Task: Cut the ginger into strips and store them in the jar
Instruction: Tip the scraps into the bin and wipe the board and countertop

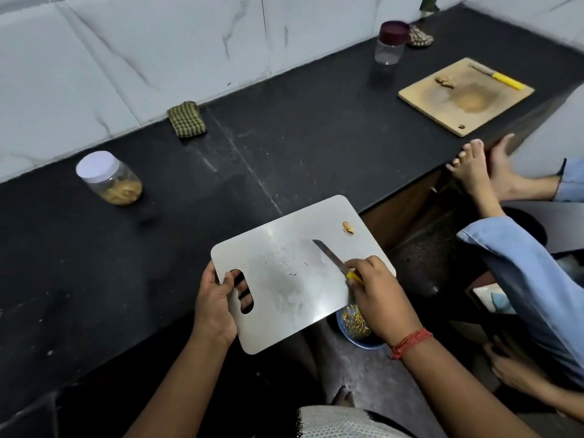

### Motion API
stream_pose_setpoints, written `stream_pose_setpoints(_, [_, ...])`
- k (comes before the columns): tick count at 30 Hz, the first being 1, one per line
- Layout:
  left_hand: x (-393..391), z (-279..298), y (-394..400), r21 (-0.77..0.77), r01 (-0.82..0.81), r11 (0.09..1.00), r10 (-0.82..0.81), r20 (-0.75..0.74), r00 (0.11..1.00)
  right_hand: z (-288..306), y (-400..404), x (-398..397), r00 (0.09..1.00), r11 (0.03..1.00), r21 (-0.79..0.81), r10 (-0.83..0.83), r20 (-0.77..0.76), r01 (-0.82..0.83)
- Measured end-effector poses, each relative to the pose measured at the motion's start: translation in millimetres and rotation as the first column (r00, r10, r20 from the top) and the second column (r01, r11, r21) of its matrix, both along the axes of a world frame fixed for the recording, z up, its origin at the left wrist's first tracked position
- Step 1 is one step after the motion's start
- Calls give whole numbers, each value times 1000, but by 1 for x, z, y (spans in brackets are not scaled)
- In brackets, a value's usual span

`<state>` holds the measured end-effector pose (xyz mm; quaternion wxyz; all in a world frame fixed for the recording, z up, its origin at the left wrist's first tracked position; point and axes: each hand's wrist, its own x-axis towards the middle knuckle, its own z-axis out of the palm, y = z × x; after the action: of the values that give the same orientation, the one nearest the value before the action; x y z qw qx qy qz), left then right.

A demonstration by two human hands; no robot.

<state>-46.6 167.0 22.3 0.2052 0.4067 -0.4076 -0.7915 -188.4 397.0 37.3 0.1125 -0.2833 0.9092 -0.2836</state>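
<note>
A long black worktop (316,128) runs along a wall (126,42) of white marble-veined tiles. Below its front edge lies a dim, speckled grey floor (357,368).

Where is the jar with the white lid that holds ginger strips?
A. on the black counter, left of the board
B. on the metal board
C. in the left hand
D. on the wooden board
A: the white-lidded jar stands on the black counter, apart from the metal board.
</note>
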Motion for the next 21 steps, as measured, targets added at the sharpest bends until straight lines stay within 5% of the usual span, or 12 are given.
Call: stream_pose_setpoints(21, [34,-72,99,87,-66,994,48,198,979,-92,85,32,991,996,83,27,130,-38])
